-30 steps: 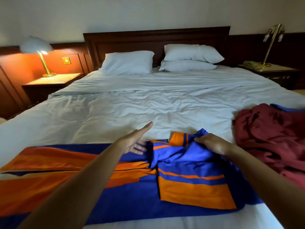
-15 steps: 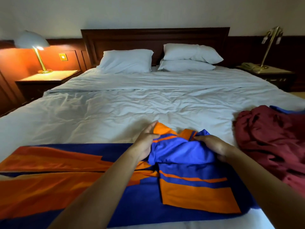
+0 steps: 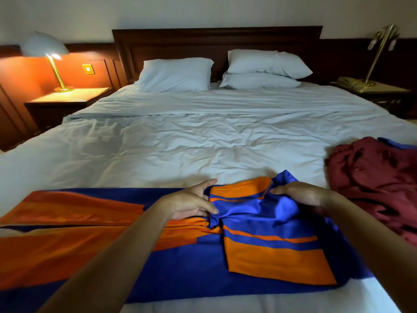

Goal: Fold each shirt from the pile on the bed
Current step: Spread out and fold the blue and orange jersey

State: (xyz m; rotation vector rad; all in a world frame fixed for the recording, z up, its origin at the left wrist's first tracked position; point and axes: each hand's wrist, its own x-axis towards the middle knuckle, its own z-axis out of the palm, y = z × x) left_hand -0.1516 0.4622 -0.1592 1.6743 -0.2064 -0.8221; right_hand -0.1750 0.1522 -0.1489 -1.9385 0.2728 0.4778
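Note:
A blue shirt with orange stripes (image 3: 266, 233) lies bunched at the foot of the bed (image 3: 203, 143), on top of a blue and orange bed runner (image 3: 90, 240). My left hand (image 3: 191, 201) pinches the shirt's left upper edge between thumb and fingers. My right hand (image 3: 300, 196) grips the shirt's right upper part, where a blue fold sticks up. The shirt's lower half lies flat toward me. A pile of shirts (image 3: 376, 181), dark red with a blue one showing behind, sits on the bed to the right.
Three white pillows (image 3: 176, 74) rest against the dark headboard (image 3: 216, 44). A lit lamp (image 3: 48, 55) stands on the left nightstand (image 3: 67, 98). A brass lamp (image 3: 379, 53) and a phone stand on the right nightstand. The white duvet is wrinkled.
My left hand went from hovering open beside the shirt to pinching its left edge. Both hands have spread the upper part, so more of the orange stripe now shows between them.

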